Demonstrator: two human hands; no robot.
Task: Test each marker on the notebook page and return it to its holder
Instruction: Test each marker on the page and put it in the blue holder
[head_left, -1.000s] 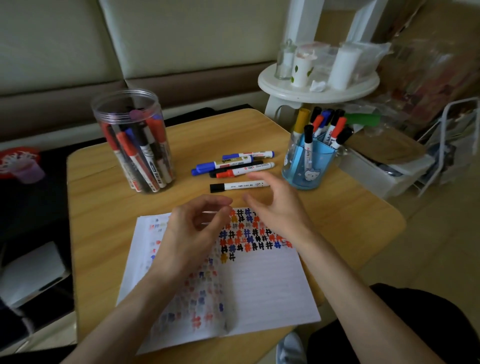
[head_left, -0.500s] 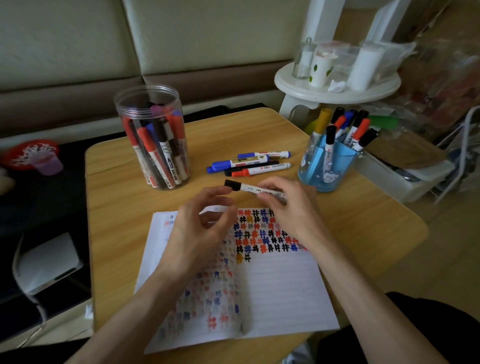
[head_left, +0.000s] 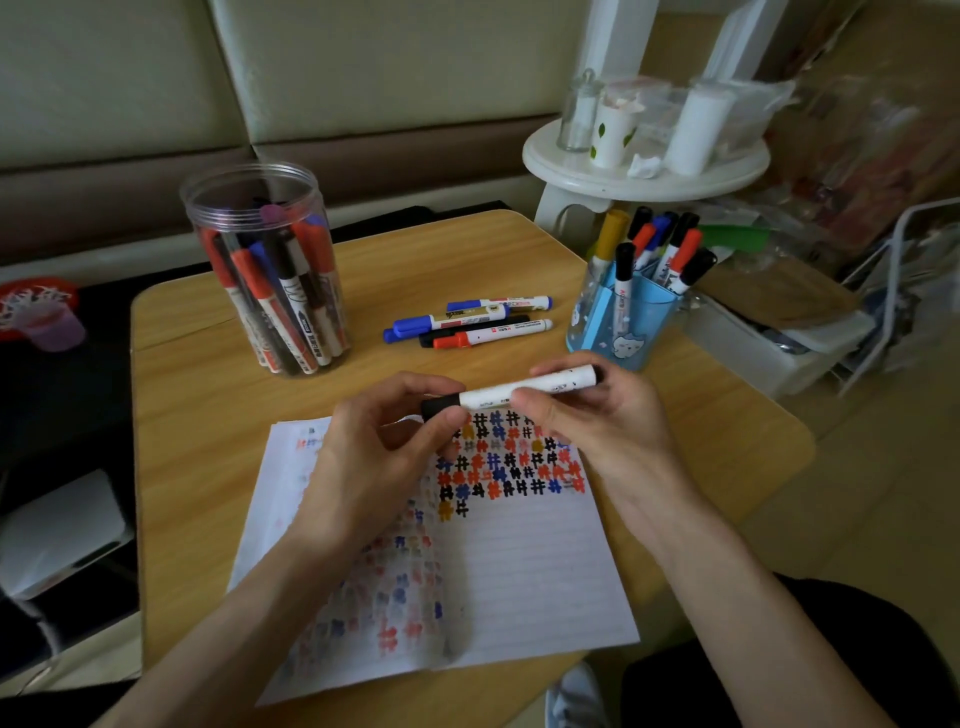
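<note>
- Nearest to us lay the notebook page (head_left: 524, 571), open on the wooden surface (head_left: 208, 410). Rows of black, blue, red and orange hash marks filled its upper part, and fainter marks ran down its left side.
- Over the top edge of the page we held one marker (head_left: 524, 391), white-barrelled with a black cap. It was roughly level and clear of the paper, cap end to the left.
- Our left hand (head_left: 371, 460) had its fingers (head_left: 410, 382) and thumb pinched on the black cap.
- Our right hand (head_left: 613, 426) had its fingers curled round the white barrel, the thumb on the near side.
- Beyond the hands, four loose markers (head_left: 470, 323) lay side by side on the surface: two blue-capped, one black, one red.
- Left of them stood a clear open-topped jar (head_left: 270, 270), packed with red, blue and black markers.
- Right of them stood a blue cup holder (head_left: 626, 335) with markers upright in it, caps up.
- Farthest off, past the surface, a white round stand (head_left: 644, 169) carried cups and a glass bottle.
</note>
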